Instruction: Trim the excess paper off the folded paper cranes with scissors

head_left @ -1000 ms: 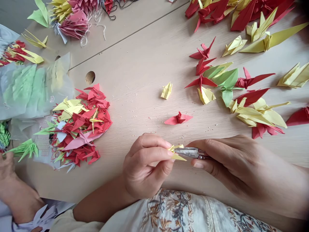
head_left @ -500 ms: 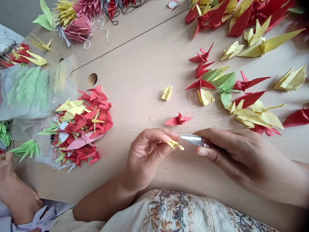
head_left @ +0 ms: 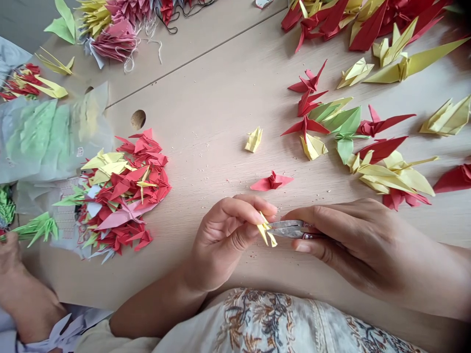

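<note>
Between thumb and fingers, my left hand (head_left: 224, 240) pinches a small yellow paper crane (head_left: 265, 230). My right hand (head_left: 353, 245) grips a pair of small scissors (head_left: 289, 229), whose handles are mostly hidden in the palm. The blade tips touch the crane's folded points from the right; whether paper lies between the blades I cannot tell. Just beyond my hands lie a red paper crane (head_left: 272, 182) and a small yellow paper crane (head_left: 253, 139), both loose on the wooden table (head_left: 206, 98).
To the left lies a pile of mostly red paper cranes (head_left: 132, 191), beside a plastic bag (head_left: 40, 137) of green paper pieces. Loose red, yellow and green cranes (head_left: 346, 120) spread over the right. Another person's hand (head_left: 14, 264) rests at the left edge. Strung bundles (head_left: 114, 41) sit farther back.
The scissors have moved left and down to the yellow crane, from a short gap away. The crane has turned in my left hand, its points now facing more downward.
</note>
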Tool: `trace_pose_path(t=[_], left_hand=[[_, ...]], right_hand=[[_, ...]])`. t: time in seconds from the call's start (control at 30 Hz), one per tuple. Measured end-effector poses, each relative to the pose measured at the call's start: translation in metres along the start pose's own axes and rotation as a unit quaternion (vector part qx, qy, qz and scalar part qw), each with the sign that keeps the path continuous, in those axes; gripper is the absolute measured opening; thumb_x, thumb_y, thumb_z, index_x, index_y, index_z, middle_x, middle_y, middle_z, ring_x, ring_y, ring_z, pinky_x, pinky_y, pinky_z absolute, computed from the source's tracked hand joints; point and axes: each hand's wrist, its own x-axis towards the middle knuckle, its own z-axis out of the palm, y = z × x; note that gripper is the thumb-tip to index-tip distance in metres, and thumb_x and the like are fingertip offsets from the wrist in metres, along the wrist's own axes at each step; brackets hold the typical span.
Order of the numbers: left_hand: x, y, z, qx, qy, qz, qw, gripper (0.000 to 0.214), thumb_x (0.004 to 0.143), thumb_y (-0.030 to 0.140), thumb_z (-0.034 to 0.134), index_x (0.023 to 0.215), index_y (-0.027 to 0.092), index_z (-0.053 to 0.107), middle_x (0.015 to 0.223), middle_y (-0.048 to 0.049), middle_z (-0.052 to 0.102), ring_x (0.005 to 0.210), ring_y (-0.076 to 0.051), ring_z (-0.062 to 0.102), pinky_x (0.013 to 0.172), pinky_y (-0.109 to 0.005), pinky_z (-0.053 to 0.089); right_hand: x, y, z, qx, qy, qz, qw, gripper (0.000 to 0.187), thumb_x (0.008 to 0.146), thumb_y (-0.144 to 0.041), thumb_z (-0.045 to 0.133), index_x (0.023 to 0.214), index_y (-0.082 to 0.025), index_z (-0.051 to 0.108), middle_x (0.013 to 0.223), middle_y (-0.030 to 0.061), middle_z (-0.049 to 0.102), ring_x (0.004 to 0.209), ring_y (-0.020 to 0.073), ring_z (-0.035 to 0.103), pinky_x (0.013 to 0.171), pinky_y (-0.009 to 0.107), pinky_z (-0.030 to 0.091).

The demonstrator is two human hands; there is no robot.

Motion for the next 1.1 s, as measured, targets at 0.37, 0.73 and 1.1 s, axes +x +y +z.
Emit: trace_pose_path(t=[0.37, 0.73, 1.1], left_hand=[[0.0004, 0.0000, -0.0016, 0.001, -0.012, 0.003, 1.000, 0.018, 0.099, 0.016, 0.067, 0.106, 0.029, 0.077, 0.108, 0.0001, 0.073, 0.101, -0.010, 0.067, 0.089, -0.019, 0.057], [0.0036, 0.0011, 0.0016, -0.032, 0.001, -0.012, 0.999, 0.016, 0.094, 0.013, 0.071, 0.102, 0.026, 0.077, 0.105, -0.0004, 0.070, 0.085, -0.008, 0.064, 0.075, -0.016, 0.059], [0.0051, 0.0039, 0.0028, -0.056, 0.017, -0.055, 0.997, 0.008, 0.093, 0.017, 0.074, 0.096, 0.023, 0.077, 0.098, 0.0006, 0.070, 0.072, -0.007, 0.071, 0.069, -0.018, 0.061]], right_hand=[[0.0022, -0.0032, -0.0021, -0.011, -0.004, -0.011, 1.000, 0.045, 0.113, -0.035, 0.036, 0.105, -0.006, 0.069, 0.067, 0.0051, 0.071, 0.053, 0.0150, 0.066, 0.045, 0.030, 0.040], [-0.0008, -0.0017, -0.0016, -0.031, 0.001, -0.003, 1.000, 0.042, 0.112, -0.036, 0.040, 0.096, -0.010, 0.069, 0.060, 0.0013, 0.064, 0.047, 0.0142, 0.060, 0.044, 0.031, 0.035], [0.0009, -0.0009, -0.0029, -0.036, 0.012, 0.002, 0.999, 0.045, 0.112, -0.036, 0.039, 0.098, -0.006, 0.070, 0.058, 0.0016, 0.063, 0.045, 0.0146, 0.059, 0.042, 0.031, 0.035]])
